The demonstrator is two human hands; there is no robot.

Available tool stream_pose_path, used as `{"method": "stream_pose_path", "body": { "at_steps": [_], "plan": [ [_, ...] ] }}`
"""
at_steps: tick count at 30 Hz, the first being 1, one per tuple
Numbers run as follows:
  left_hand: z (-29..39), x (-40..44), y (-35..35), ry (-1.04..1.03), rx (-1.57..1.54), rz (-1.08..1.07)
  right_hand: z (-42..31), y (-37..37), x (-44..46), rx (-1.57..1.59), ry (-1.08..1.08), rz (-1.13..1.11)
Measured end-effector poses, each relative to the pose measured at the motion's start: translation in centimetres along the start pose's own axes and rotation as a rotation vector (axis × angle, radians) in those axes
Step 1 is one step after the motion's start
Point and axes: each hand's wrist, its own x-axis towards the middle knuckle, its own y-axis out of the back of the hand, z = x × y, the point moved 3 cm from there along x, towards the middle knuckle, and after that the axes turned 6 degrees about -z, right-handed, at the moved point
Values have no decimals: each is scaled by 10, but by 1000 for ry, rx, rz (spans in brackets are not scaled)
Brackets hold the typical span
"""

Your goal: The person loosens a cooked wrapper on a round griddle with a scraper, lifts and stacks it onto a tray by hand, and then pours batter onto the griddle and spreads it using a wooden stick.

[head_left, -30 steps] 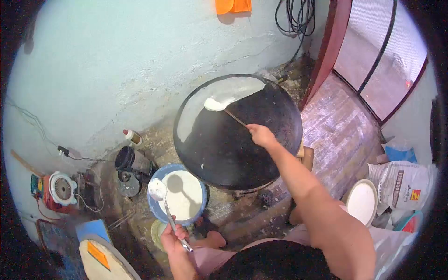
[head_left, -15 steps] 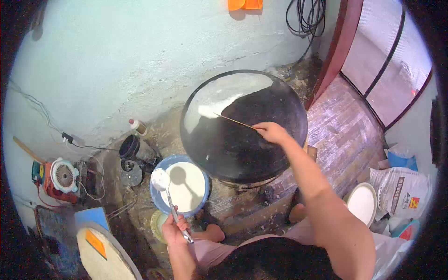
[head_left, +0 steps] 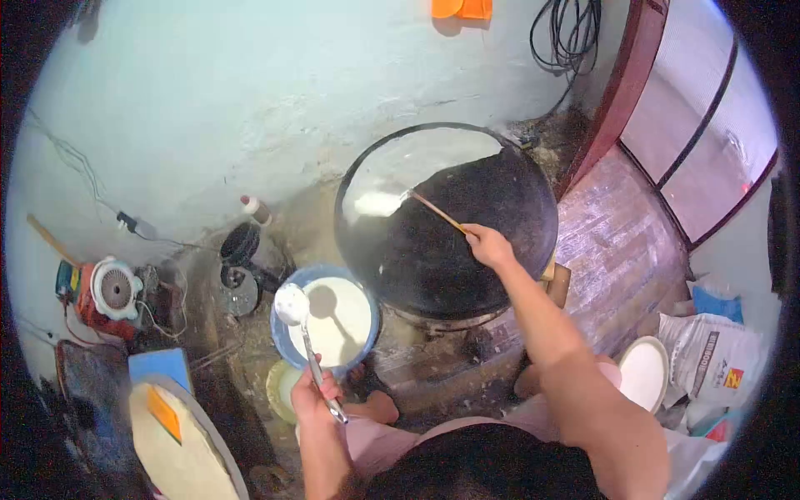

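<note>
My right hand (head_left: 489, 244) is closed on a thin wooden spreader stick (head_left: 440, 212) over a large round black griddle (head_left: 454, 267). The stick's far end touches the edge of a white batter layer (head_left: 417, 158), which covers the griddle's upper left part. Near that end lies a thicker white pool of batter. In my left hand (head_left: 317, 396) is a metal ladle (head_left: 291, 303), its bowl coated white and raised over the left side of a blue basin (head_left: 374, 327). White batter (head_left: 343, 337) fills the basin, with the ladle's shadow across it.
A pale green bowl (head_left: 279, 392) stands by the basin. At lower left is a round board (head_left: 179, 467) with an orange scraper (head_left: 164, 410). A small blower (head_left: 112, 287) sits at left. On the right are a white-filled bowl (head_left: 644, 375) and a printed sack (head_left: 708, 354).
The stick's far end has shifted right along the batter, and the stick now slants more steeply. The ladle stays raised by the basin. The whole view has shifted slightly.
</note>
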Motion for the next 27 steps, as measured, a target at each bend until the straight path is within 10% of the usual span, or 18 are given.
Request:
{"method": "stream_pose_path", "body": {
  "at_steps": [27],
  "plan": [
    [10,-20,-2,25,-40,27,17,-57,-71,126,112,-30]
  ]
}}
